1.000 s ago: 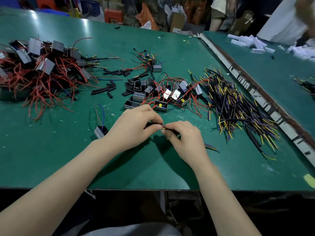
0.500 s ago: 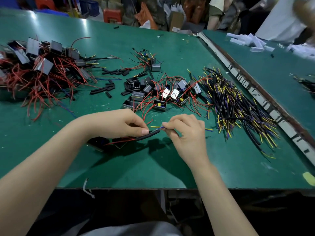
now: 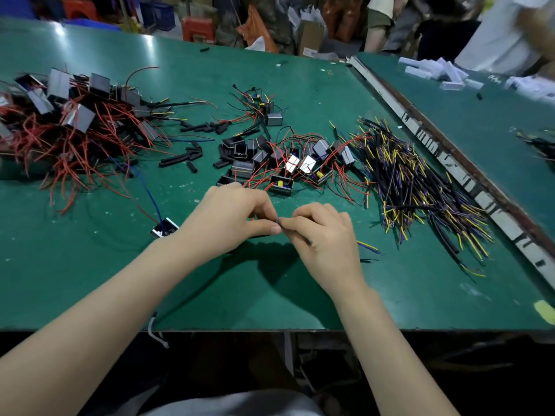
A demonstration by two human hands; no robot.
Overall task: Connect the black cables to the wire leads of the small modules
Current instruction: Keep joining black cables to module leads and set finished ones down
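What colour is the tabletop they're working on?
Green table, seen clearly in the head view.

Your green table (image 3: 90,280) carries a red-wired module heap (image 3: 69,130), loose modules (image 3: 270,163), black sleeves (image 3: 186,156), and a cable pile (image 3: 420,187).

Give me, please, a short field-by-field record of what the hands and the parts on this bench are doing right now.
left hand: pinches a wire end at its fingertips
right hand: pinches the meeting wire end
joint: between the two grips, too small to tell if joined
module beside left wrist: on the table, blue lead running up
black cables pile: right of the hands
loose modules cluster: above the hands
red-wired modules heap: far left
table: green
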